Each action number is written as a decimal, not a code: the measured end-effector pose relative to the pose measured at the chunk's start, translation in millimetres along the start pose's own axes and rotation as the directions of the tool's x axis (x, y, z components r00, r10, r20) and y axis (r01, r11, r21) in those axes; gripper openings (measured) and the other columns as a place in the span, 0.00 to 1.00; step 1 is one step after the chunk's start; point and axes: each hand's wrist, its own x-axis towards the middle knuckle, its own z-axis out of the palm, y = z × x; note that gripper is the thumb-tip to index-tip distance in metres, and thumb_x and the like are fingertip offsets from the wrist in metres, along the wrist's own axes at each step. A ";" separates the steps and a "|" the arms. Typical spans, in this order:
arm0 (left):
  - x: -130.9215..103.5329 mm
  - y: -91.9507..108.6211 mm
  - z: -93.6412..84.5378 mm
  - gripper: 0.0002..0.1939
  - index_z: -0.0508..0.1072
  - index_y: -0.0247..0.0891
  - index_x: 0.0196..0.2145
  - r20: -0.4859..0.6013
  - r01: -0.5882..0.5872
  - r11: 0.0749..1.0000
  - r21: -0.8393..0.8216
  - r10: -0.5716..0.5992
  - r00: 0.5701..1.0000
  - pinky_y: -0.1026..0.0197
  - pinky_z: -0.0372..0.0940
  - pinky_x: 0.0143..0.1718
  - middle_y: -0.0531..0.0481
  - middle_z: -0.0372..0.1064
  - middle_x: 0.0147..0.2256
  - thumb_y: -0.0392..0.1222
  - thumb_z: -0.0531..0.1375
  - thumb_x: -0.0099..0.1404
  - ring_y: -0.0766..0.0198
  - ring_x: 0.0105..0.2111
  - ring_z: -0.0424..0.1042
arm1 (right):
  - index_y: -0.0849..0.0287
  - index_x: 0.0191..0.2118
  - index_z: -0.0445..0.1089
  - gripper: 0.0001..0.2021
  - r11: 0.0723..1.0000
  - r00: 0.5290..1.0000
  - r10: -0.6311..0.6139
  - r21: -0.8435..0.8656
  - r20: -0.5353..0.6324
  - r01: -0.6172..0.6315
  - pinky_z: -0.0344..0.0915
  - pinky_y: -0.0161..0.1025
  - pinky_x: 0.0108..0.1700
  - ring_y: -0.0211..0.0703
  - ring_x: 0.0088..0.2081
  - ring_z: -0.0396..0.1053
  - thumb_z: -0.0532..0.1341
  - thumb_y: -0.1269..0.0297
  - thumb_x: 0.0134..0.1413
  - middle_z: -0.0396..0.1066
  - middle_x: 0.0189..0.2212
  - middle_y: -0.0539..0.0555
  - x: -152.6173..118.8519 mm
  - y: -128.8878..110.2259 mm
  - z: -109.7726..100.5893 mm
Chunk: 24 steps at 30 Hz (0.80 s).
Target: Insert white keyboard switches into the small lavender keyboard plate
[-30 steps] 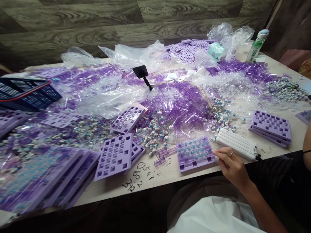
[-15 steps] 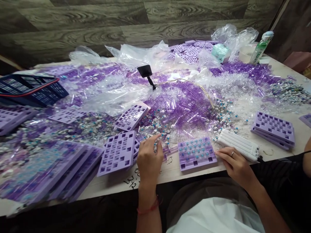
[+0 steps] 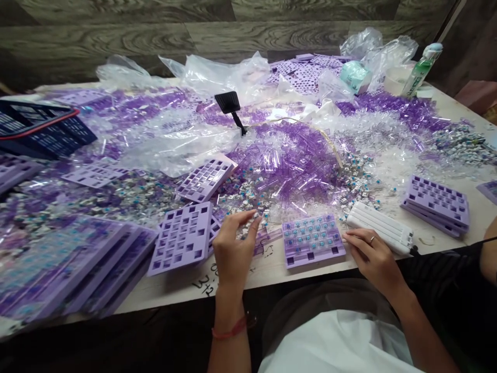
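Observation:
Held over the loose parts, my left hand [image 3: 235, 246] pinches a small white piece, seemingly a key switch [image 3: 258, 214], between thumb and forefinger. On the table before me lies a purple keyboard frame [image 3: 313, 241], its clear-covered openings set with rows of blue-and-white switches; several openings along its lower part show dark. My right hand [image 3: 370, 254], wearing a ring, rests by the frame's right edge. Its fingertips are pressed together there, and whatever they hold is too small to make out. Loose white-and-blue switches [image 3: 248, 192] lie scattered beyond my left hand.
Stacked purple frames [image 3: 112, 269] stand at left, with another frame [image 3: 182, 238] leaning nearby. A white ribbed block [image 3: 378, 228] lies beside my right hand. Further back are a black brush [image 3: 228, 102], purple clear pieces [image 3: 298, 160], a blue basket [image 3: 42, 129] and a green bottle [image 3: 421, 72].
My left hand has turned and drawn its thumb and forefinger together on a small piece. My right fingertips have closed up by the frame's edge. The view has shifted slightly.

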 end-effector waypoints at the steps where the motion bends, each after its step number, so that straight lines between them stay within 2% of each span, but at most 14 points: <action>1: -6.6 5.7 -2.0 0.13 0.78 0.38 0.43 0.034 0.040 0.994 -0.102 -0.037 0.999 0.55 0.75 0.46 0.47 0.76 0.40 0.49 0.64 0.67 0.59 0.39 0.77 | 0.52 0.57 0.73 0.20 1.000 1.000 0.002 0.003 -0.012 -0.002 0.75 0.50 0.52 0.49 0.50 0.75 0.58 0.77 0.65 0.76 0.47 0.58 0.1 -0.7 -0.5; 3: -22.2 17.9 -5.6 0.12 0.79 0.38 0.38 0.163 0.097 0.964 -0.248 -0.057 0.985 0.59 0.76 0.41 0.48 0.75 0.37 0.50 0.65 0.66 0.61 0.39 0.77 | 0.52 0.57 0.73 0.20 1.000 0.999 0.007 0.011 -0.041 -0.006 0.75 0.49 0.52 0.49 0.50 0.75 0.59 0.78 0.64 0.76 0.47 0.58 0.2 -4.2 -1.5; 6: -46.3 32.3 -9.7 0.09 0.82 0.40 0.35 0.310 0.119 0.929 -0.350 -0.006 0.951 0.64 0.76 0.36 0.48 0.74 0.34 0.48 0.66 0.67 0.63 0.36 0.76 | 0.51 0.57 0.73 0.21 0.999 0.998 -0.001 0.044 -0.060 0.004 0.75 0.49 0.51 0.48 0.49 0.75 0.60 0.78 0.63 0.76 0.46 0.57 1.8 -16.5 -0.8; 9: -64.7 36.0 -11.5 0.06 0.83 0.43 0.38 0.381 0.164 0.913 -0.375 -0.010 0.925 0.65 0.76 0.34 0.48 0.73 0.35 0.45 0.66 0.67 0.64 0.35 0.76 | 0.50 0.58 0.72 0.22 0.992 0.999 -0.044 0.118 -0.031 0.047 0.75 0.49 0.51 0.47 0.49 0.75 0.59 0.79 0.63 0.77 0.45 0.56 7.2 -34.8 4.9; 12: -74.1 31.7 -11.5 0.05 0.82 0.43 0.39 0.354 0.177 0.908 -0.380 -0.034 0.935 0.64 0.77 0.34 0.49 0.73 0.36 0.44 0.67 0.66 0.63 0.36 0.77 | 0.51 0.57 0.72 0.22 0.975 0.996 -0.093 0.202 0.015 0.088 0.74 0.47 0.51 0.46 0.47 0.74 0.58 0.80 0.63 0.77 0.45 0.56 16.4 -51.9 14.4; 16: -76.2 26.1 -10.0 0.04 0.81 0.41 0.38 0.276 0.098 0.933 -0.347 0.001 0.961 0.64 0.76 0.35 0.49 0.75 0.36 0.41 0.68 0.65 0.64 0.35 0.76 | 0.52 0.56 0.72 0.20 0.960 0.992 -0.119 0.261 0.040 0.104 0.75 0.46 0.50 0.45 0.46 0.75 0.57 0.79 0.64 0.77 0.44 0.56 28.7 -64.9 24.5; 21: -76.5 24.3 -6.1 0.04 0.81 0.42 0.39 0.285 0.029 0.966 -0.257 0.047 0.957 0.65 0.74 0.33 0.49 0.74 0.35 0.41 0.68 0.66 0.64 0.36 0.75 | 0.51 0.56 0.72 0.19 0.958 0.991 -0.129 0.263 0.032 0.116 0.75 0.47 0.49 0.45 0.45 0.74 0.58 0.78 0.65 0.77 0.44 0.56 33.4 -65.1 28.5; 24: -77.0 23.5 -4.8 0.04 0.81 0.44 0.40 0.301 0.038 0.965 -0.258 0.043 0.953 0.68 0.71 0.29 0.50 0.70 0.35 0.41 0.68 0.66 0.66 0.33 0.73 | 0.53 0.54 0.73 0.18 0.966 0.992 -0.117 0.236 0.053 0.101 0.73 0.48 0.50 0.46 0.46 0.73 0.59 0.78 0.64 0.77 0.44 0.56 29.9 -61.4 29.3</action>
